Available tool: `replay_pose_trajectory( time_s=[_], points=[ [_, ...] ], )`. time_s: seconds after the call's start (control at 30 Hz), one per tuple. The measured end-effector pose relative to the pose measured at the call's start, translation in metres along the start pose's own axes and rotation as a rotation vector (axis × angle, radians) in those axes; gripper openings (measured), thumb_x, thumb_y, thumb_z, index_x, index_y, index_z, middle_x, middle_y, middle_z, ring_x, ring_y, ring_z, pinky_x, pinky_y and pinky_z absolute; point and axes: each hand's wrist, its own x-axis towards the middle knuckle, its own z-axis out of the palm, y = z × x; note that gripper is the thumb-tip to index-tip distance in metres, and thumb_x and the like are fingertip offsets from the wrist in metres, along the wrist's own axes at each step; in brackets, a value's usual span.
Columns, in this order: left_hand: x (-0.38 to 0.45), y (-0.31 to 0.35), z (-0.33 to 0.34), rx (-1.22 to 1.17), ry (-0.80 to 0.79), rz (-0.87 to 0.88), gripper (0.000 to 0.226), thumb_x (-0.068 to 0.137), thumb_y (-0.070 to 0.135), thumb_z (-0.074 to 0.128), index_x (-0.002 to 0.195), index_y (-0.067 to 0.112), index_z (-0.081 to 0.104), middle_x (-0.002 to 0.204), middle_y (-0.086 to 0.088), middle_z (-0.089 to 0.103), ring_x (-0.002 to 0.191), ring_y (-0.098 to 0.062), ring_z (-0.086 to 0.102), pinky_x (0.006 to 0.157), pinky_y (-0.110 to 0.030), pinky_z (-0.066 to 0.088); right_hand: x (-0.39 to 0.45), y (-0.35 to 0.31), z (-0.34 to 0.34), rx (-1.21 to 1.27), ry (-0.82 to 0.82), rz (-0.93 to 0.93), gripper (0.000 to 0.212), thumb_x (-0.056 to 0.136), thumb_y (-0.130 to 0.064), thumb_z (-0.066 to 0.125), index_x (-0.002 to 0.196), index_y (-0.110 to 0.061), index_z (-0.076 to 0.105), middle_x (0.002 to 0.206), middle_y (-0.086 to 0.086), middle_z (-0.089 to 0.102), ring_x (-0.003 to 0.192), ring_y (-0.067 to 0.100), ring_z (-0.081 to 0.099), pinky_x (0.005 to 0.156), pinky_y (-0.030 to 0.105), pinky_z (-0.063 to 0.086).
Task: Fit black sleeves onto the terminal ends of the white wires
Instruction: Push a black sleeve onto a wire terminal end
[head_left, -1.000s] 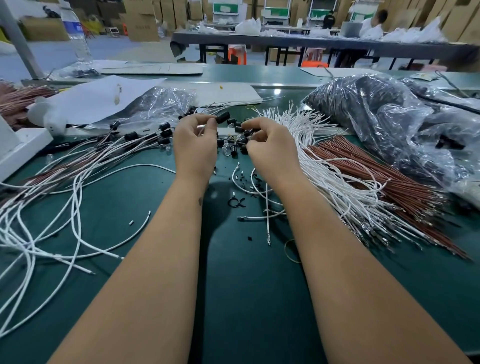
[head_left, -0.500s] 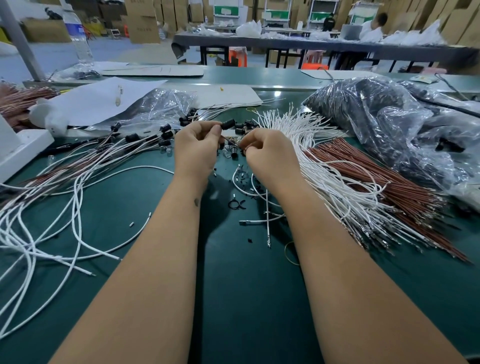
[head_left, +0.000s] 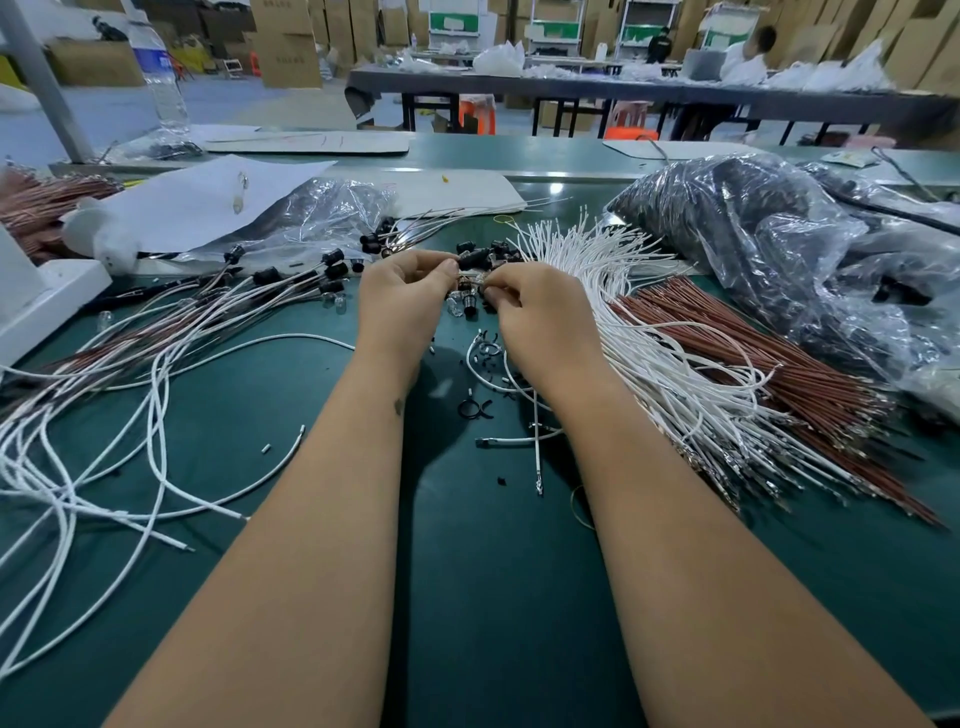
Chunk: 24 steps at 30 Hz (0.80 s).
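Broadly, the fanned bundle of white wires (head_left: 613, 312) lies right of both hands on the green table (head_left: 493, 597), loose black sleeves (head_left: 483, 254) just beyond the fingertips. Left hand (head_left: 402, 301) and right hand (head_left: 540, 317) meet, fingers curled, pinching something small between them; whether sleeve or terminal, I cannot tell. Probably best to line the sleeve's bore up with the terminal and push straight.

Bare green mat (head_left: 498, 597) between white wires (head_left: 93, 441) and brown wires (head_left: 769, 364)

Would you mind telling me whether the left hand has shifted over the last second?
Yes. The left hand has moved right and slightly nearer, judged against the black O-ring on the green mat, closing the gap to the right hand.
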Motion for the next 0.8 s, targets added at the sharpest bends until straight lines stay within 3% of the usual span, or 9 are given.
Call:
replay_pose_trajectory(
  time_s=[0.17,0.3,0.43,0.53,0.63,0.8],
  points=[
    [0.0034,-0.0043,-0.0037,0.116,0.01,0.027,0.022,0.091,0.013,0.061,0.073,0.025,0.065,0.062,0.006,0.059,0.046,0.002,0.046,0.046,-0.008,0.038,0.0006,0.0016,-0.0039,0.045,0.096,0.104,0.015,0.095,-0.016,0.054,0.103,-0.021,0.065,0.085,-0.006,0.065,0.079,0.016,0.059,0.061,0.027,0.041],
    [0.0046,-0.0076,-0.001,0.235,-0.047,0.027,0.017,0.094,0.015,0.056,0.081,0.023,0.063,0.067,0.002,0.057,0.052,-0.008,0.044,0.044,-0.016,0.038,0.0015,0.0011,-0.0058,0.018,0.154,0.122,0.016,0.095,-0.016,0.051,0.098,-0.026,0.063,0.077,-0.01,0.056,0.074,0.016,0.055,0.052,0.023,0.032],
    [0.0048,-0.008,-0.0007,0.211,-0.061,0.028,0.016,0.096,0.015,0.053,0.083,0.021,0.062,0.075,-0.001,0.059,0.061,-0.01,0.046,0.046,-0.01,0.039,0.0039,0.0031,-0.0082,-0.007,0.257,0.18,0.024,0.096,-0.015,0.05,0.098,-0.03,0.068,0.085,-0.007,0.045,0.09,0.015,0.045,0.053,0.019,0.027],
    [0.0044,-0.0078,-0.0004,0.211,-0.078,0.035,0.013,0.095,0.016,0.054,0.088,0.017,0.064,0.078,-0.002,0.06,0.064,-0.012,0.047,0.057,-0.018,0.04,0.0048,0.0044,-0.008,-0.011,0.262,0.186,0.025,0.096,-0.015,0.051,0.097,-0.031,0.07,0.087,-0.006,0.044,0.093,0.014,0.04,0.055,0.015,0.026],
    [0.0041,-0.0073,0.0003,0.204,-0.086,0.041,0.012,0.095,0.016,0.054,0.088,0.018,0.064,0.076,-0.002,0.06,0.06,-0.01,0.045,0.053,-0.016,0.038,0.0043,0.0044,-0.0064,-0.037,0.236,0.178,0.025,0.095,-0.015,0.05,0.096,-0.03,0.07,0.09,-0.004,0.044,0.092,0.013,0.035,0.056,0.015,0.023],
    [0.0025,-0.0064,0.0005,0.207,-0.111,0.046,0.014,0.095,0.016,0.055,0.085,0.02,0.064,0.073,-0.001,0.059,0.046,0.0,0.04,0.045,-0.011,0.035,0.0023,0.0034,-0.0044,-0.089,0.194,0.147,0.027,0.095,-0.013,0.05,0.099,-0.029,0.07,0.092,-0.002,0.046,0.097,0.016,0.041,0.067,0.027,0.033]
  ],
)
